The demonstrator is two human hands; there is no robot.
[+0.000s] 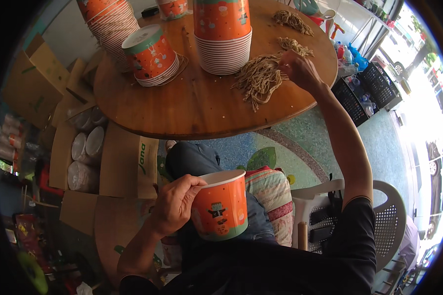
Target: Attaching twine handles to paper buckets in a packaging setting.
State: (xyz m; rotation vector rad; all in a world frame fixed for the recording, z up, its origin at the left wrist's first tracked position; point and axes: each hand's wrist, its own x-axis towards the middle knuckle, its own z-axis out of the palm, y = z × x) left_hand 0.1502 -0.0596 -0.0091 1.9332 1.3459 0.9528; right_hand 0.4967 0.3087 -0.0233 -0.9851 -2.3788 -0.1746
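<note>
My left hand (174, 202) grips the rim of an orange paper bucket (220, 209) with a green base band and small cartoon figures. It is tilted a little over my lap, its open white mouth upward. On the round wooden table, my right hand (300, 71) reaches to the edge of a pile of beige cords (263, 78). Its fingers are curled closed, and whatever lies between the fingertips is hidden. Smaller bundles of cord (294, 22) lie beyond. Left of the pile rises a tall stack of upside-down orange buckets (223, 44).
A short inverted stack of buckets (152, 59) and a leaning tall stack (110, 29) occupy the table (182, 115) at left. Below stands an open cardboard box (125, 162) of wrapped tubs. Black crates (352, 96) and a plastic chair (386, 226) are to the right.
</note>
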